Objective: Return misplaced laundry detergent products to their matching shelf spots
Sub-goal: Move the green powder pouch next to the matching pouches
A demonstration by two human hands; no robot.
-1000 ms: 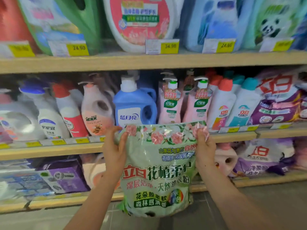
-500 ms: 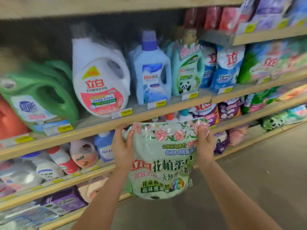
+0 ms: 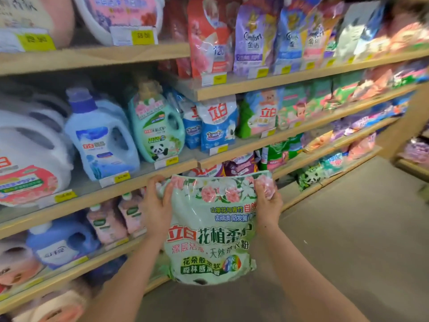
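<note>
You held the green bag (image 3: 209,231) upright in front of the shelves, clear of every board, its printed face toward you. Your left hand (image 3: 157,208) gripped the bag's top left corner, fingers curled over the pink-flower band and thumb on the front. Your right hand (image 3: 267,201) pinched the top right corner, fingers bunched tight on the crumpled plastic there. The bag hung from those two corners; its bottom edge sagged free above the floor (image 3: 336,240), touching nothing. The bag's top edge sat just below the front lip of the middle shelf (image 3: 148,175), near the joint where that board met the next section to the right. On that shelf, left of the joint, stood a pale blue jug (image 3: 102,138) and beside it a teal jug (image 3: 157,126) with a panda on its label, both upright, yellow price tags (image 3: 120,177) at their feet. A large white jug (image 3: 30,159) stood further left at that board's left end. Right of the joint, blue-and-white bags (image 3: 218,124) stood upright, then green bags (image 3: 260,117) along the board. On the upper right shelf stood purple bags (image 3: 253,40) and a red bag (image 3: 209,36). Below the middle shelf, behind your left forearm, pink bottles (image 3: 106,224) and a blue jug (image 3: 60,242) stood in a row; their labels were too blurred to read.
</note>
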